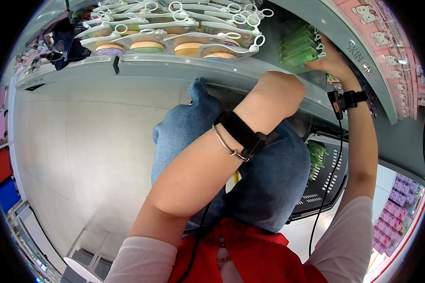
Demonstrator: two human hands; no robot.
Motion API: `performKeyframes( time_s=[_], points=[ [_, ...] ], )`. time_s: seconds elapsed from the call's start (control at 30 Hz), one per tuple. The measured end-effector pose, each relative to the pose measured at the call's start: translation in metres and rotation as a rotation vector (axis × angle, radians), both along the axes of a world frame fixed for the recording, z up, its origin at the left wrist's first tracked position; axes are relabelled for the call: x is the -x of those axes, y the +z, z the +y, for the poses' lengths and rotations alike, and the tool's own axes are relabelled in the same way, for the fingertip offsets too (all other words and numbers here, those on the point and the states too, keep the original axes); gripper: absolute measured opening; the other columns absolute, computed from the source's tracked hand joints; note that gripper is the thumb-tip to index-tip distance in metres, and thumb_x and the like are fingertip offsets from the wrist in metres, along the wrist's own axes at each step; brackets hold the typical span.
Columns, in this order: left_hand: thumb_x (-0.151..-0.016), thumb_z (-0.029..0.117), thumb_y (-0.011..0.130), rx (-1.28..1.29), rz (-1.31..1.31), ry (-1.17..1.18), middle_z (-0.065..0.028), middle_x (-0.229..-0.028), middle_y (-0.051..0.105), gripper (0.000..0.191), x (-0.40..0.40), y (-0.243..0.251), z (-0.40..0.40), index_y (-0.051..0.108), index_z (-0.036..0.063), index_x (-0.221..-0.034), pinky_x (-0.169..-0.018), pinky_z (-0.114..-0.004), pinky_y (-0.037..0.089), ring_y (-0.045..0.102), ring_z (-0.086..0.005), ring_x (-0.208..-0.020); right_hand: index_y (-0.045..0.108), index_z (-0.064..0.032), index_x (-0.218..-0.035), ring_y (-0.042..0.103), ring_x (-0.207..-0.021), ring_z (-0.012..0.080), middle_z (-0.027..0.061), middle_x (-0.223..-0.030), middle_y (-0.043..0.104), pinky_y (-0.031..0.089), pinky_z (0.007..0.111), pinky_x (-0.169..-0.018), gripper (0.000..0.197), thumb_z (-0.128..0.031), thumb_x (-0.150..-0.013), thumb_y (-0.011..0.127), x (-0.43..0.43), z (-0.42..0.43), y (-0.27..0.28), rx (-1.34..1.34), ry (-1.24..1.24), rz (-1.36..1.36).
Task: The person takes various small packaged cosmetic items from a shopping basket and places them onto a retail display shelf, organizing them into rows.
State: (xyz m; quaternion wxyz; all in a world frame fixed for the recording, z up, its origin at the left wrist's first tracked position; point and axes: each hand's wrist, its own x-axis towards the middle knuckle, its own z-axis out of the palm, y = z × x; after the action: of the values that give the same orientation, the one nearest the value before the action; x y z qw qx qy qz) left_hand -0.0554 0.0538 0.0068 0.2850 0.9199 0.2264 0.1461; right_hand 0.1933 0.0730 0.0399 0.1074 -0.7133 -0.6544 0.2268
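On the grey shelf [184,67] at the upper right lie several green packages [299,49] with white triangular tabs, side by side. My right hand [327,62] reaches in from the right and touches the end of this row, thumb at the front package; whether it grips one cannot be told. My left hand [283,90] is bent at the wrist in front of the shelf edge, its fingers turned down and out of sight. Black straps with small devices circle both wrists. Left of the green packages, clear zip pouches [177,35] with white ring pulls hold round, coloured items.
A black plastic basket [329,169] with green packages stands on the floor by my right knee. Pink packages with cartoon figures [389,46] hang above right of the shelf's upper board. A dark blue item [65,46] lies at the shelf's left. A stool [81,269] is lower left.
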Motion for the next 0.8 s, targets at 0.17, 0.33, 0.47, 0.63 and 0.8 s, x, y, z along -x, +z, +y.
performKeyframes(
  time_s=[0.17,0.33,0.47,0.63,0.8],
  points=[
    [-0.077,0.011,0.062,0.015,-0.012,0.027,-0.0185,-0.085,0.068,0.014,0.001,-0.001,0.0,0.07,0.0,-0.08,-0.072,-0.043,0.055,0.068,-0.0354,-0.081,0.027,-0.0004,-0.151,0.039,-0.135,0.0269,0.018,-0.146,0.042,0.029,0.033,-0.114,0.109,-0.015,-0.06,0.084,-0.001,0.0,0.002,-0.005,0.019,0.037],
    [-0.077,0.011,0.062,-0.005,-0.009,0.023,-0.0196,-0.085,0.068,0.014,0.001,0.003,0.001,0.069,-0.001,-0.081,-0.071,-0.043,0.055,0.069,-0.0354,-0.081,0.027,0.0,-0.151,0.04,-0.135,0.0271,0.0179,-0.146,0.043,0.03,0.033,-0.113,0.108,-0.016,-0.06,0.083,-0.006,0.002,0.002,0.038,0.027,0.087],
    [-0.077,0.011,0.062,-0.025,-0.026,0.04,-0.0194,-0.086,0.068,0.014,0.001,0.001,0.001,0.069,-0.0006,-0.081,-0.071,-0.043,0.056,0.069,-0.035,-0.081,0.027,0.0,-0.151,0.041,-0.135,0.0284,0.0182,-0.145,0.043,0.029,0.035,-0.114,0.108,-0.016,-0.06,0.082,-0.003,0.001,0.001,-0.024,0.08,0.042],
    [-0.077,0.011,0.062,-0.022,-0.027,0.027,-0.0192,-0.085,0.068,0.014,0.0,0.004,0.001,0.069,-0.0006,-0.08,-0.07,-0.043,0.056,0.069,-0.0348,-0.08,0.027,0.0007,-0.151,0.042,-0.134,0.0292,0.0184,-0.145,0.044,0.03,0.036,-0.113,0.106,-0.015,-0.061,0.082,-0.002,-0.01,-0.001,-0.126,0.152,0.023],
    [-0.078,0.012,0.062,-0.038,-0.011,0.025,-0.0185,-0.086,0.068,0.015,-0.002,0.003,0.004,0.069,-0.0007,-0.081,-0.071,-0.043,0.055,0.068,-0.0352,-0.081,0.035,-0.0028,-0.146,0.048,-0.128,0.0332,0.0184,-0.139,0.048,0.038,0.037,-0.107,0.095,-0.01,-0.061,0.079,-0.004,-0.027,-0.009,-0.317,0.135,-0.163]
  ],
)
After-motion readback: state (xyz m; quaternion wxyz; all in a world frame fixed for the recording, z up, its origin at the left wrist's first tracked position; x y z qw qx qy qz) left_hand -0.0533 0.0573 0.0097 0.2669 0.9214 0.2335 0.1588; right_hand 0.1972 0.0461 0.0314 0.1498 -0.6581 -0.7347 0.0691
